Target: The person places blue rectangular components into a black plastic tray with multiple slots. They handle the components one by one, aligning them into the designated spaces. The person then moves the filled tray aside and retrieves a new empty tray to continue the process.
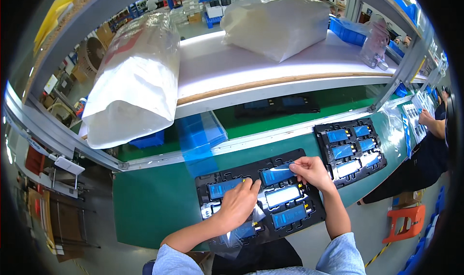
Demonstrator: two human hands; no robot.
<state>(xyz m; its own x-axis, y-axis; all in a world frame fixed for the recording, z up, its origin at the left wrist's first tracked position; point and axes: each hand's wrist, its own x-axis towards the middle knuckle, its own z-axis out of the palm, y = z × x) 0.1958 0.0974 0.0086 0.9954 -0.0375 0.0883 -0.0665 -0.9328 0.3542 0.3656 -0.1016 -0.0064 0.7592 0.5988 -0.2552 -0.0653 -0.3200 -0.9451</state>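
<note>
Left hand [238,203] presses black tray [205,182]; right hand [311,171] apparently pinching film [282,167].

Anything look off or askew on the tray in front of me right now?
Mostly tidy. The near black tray sits slightly skewed to the belt edge, and loose clear film lies crumpled below the left hand. No damage visible.

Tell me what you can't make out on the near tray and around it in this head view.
- Head view: the left hand covers the middle of the near tray; the cells beneath are hidden.
- The right hand pinches a clear film; glare blurs the film's edges.
- The tray's lower left corner is veiled by loose film.
- The far tray: cell details too small.
</note>
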